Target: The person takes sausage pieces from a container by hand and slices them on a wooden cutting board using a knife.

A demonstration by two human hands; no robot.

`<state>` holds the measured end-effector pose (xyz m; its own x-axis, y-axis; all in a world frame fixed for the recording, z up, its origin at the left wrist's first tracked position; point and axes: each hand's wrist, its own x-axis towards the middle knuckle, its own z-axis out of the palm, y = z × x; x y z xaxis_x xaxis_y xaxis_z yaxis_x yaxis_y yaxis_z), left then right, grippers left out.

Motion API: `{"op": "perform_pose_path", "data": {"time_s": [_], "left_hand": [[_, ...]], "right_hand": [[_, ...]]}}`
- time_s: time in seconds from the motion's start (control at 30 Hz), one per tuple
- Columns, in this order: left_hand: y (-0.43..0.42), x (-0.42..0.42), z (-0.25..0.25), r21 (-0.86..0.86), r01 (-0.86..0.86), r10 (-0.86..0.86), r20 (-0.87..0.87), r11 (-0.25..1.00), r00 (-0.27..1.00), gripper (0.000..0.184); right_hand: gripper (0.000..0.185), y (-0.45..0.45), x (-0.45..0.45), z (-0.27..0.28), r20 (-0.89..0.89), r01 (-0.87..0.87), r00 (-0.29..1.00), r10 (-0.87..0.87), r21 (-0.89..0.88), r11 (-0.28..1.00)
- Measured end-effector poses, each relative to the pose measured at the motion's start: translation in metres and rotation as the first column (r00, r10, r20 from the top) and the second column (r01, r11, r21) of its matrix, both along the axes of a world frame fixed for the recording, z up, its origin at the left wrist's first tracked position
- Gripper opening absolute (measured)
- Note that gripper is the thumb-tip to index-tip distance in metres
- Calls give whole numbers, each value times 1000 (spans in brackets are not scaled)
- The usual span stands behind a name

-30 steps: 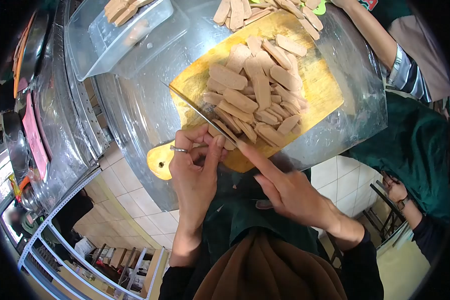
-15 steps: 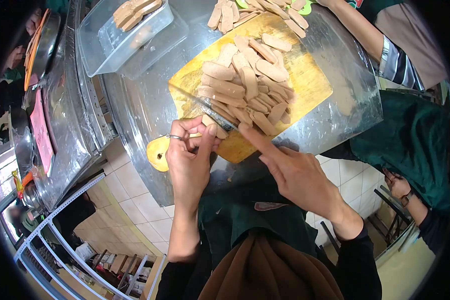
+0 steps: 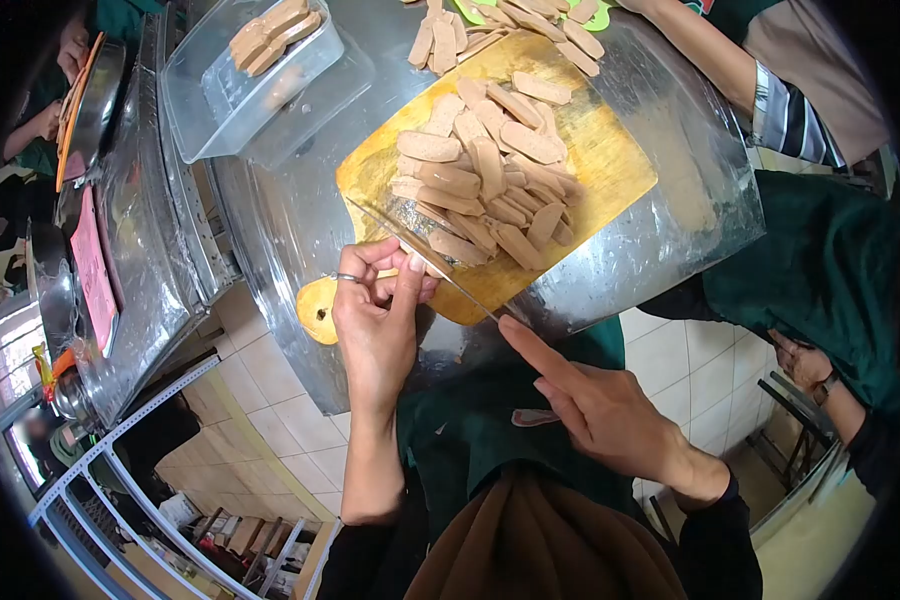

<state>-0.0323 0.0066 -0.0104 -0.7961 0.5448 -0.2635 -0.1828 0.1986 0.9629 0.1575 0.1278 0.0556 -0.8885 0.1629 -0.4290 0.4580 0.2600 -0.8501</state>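
My left hand (image 3: pixel 375 315), with a ring on one finger, pinches a small tan sausage-like piece (image 3: pixel 432 267) at the near left edge of a yellow cutting board (image 3: pixel 615 150). Its fingers cover most of that piece. A knife (image 3: pixel 470 297) is gripped in my right hand (image 3: pixel 610 410), forefinger stretched along it; the handle is hidden in the palm. The blade slants across the board's near edge, right against the held piece. Beyond the blade lies a heap of tan oval slices (image 3: pixel 485 165).
A clear plastic tub (image 3: pixel 195 120) at the upper left holds tan log-shaped pieces (image 3: pixel 275 35). More slices (image 3: pixel 438 40) lie at the table's far side, some on a green plate (image 3: pixel 598 18). Another person's arm (image 3: pixel 705 55) reaches in at the upper right of the metal table (image 3: pixel 685 230).
The knife has come back toward me, from beside the heap to the held piece. My right hand has moved right and nearer. A slice now lies at the heap's near edge.
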Motion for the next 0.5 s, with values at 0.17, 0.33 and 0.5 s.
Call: {"op": "perform_pose_path", "data": {"time_s": [0.17, 0.33, 0.5], "left_hand": [[0, 1, 1, 22, -6, 5, 9, 1000, 1000, 21], [0, 1, 1, 35, -9, 8, 28, 999, 1000, 18], [1, 2, 2, 48, -23, 21, 37, 999, 999, 15]], "right_hand": [[58, -4, 6, 2, 90, -29, 995, 29, 3, 1000], [62, -4, 3, 5, -2, 7, 1000, -7, 1, 1000], [71, -3, 4, 1, 77, -71, 995, 66, 56, 996]]}}
